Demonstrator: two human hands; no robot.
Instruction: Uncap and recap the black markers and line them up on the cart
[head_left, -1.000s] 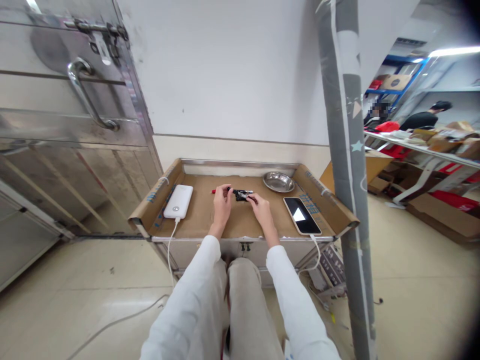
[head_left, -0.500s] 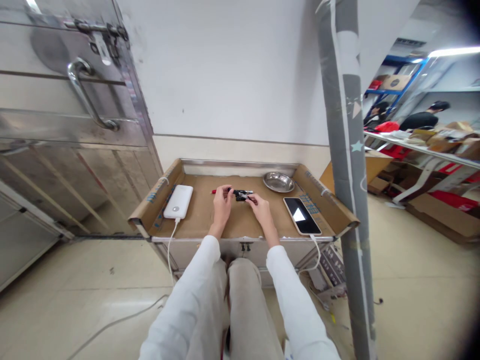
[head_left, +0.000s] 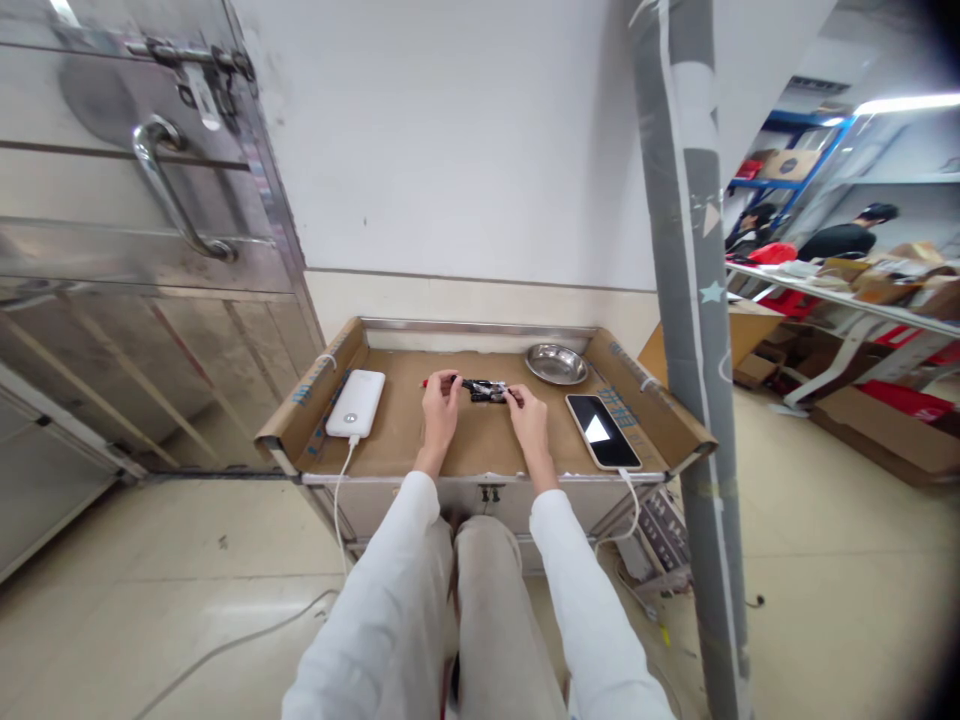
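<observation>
Several slim black pens lie close together at the middle of the cardboard-lined cart top. My left hand is closed in a pinch at their left end, on a dark pen that points toward the others. A small red tip pokes out behind this hand; the rest of it is hidden. On the other side, my right hand pinches the right end of the black pens with thumb and fingers. Fine detail between the fingertips is too small to make out.
A white power bank with a cable lies at left. A phone, also cabled, lies at right, with a round metal dish behind it. Raised cardboard sides edge the top. A wrapped grey pole stands at right.
My hands have drawn slightly apart, the left one leftward and the right one a little to the right. More of the black pens shows between them.
</observation>
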